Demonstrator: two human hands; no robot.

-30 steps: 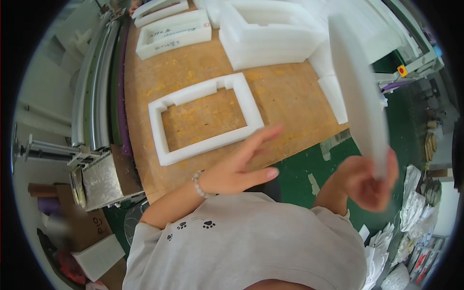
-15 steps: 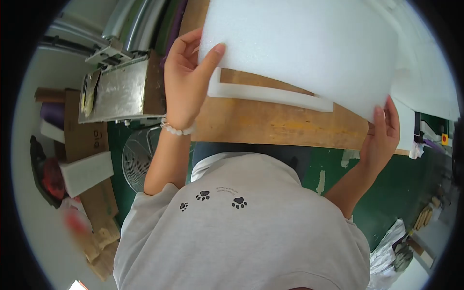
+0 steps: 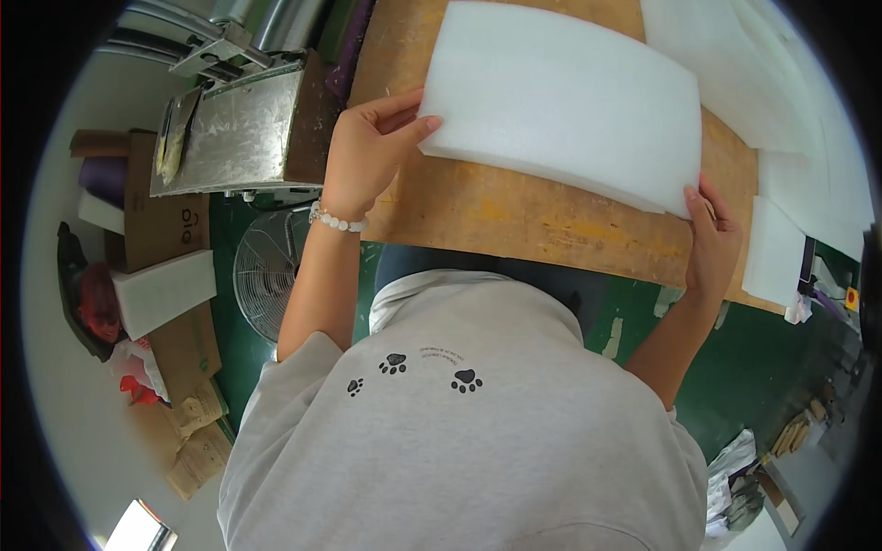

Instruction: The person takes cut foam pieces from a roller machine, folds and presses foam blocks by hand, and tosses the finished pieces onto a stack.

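Observation:
A white foam sheet (image 3: 565, 101) lies on or just over the wooden table (image 3: 514, 209), its long front edge facing me. My left hand (image 3: 369, 151) grips the left edge, with the thumb on the near corner and the fingers partly behind it. At the right front corner, my right hand (image 3: 712, 237) holds the sheet between thumb and fingers. The L-shaped white foam strip seen earlier on the table no longer shows; whether it lies under the sheet I cannot tell.
More white foam sheets (image 3: 772, 83) are spread at the right of the table. A metal-topped machine (image 3: 239, 124) with rollers stands at the left, above a floor fan (image 3: 266, 271). Cardboard boxes (image 3: 170, 207) and a white foam block (image 3: 165, 292) sit along the left wall.
Both hands have brought the foam sheet down toward the tabletop, and it looks smaller and flatter. It now covers where the foam strip was visible. The view has shifted slightly.

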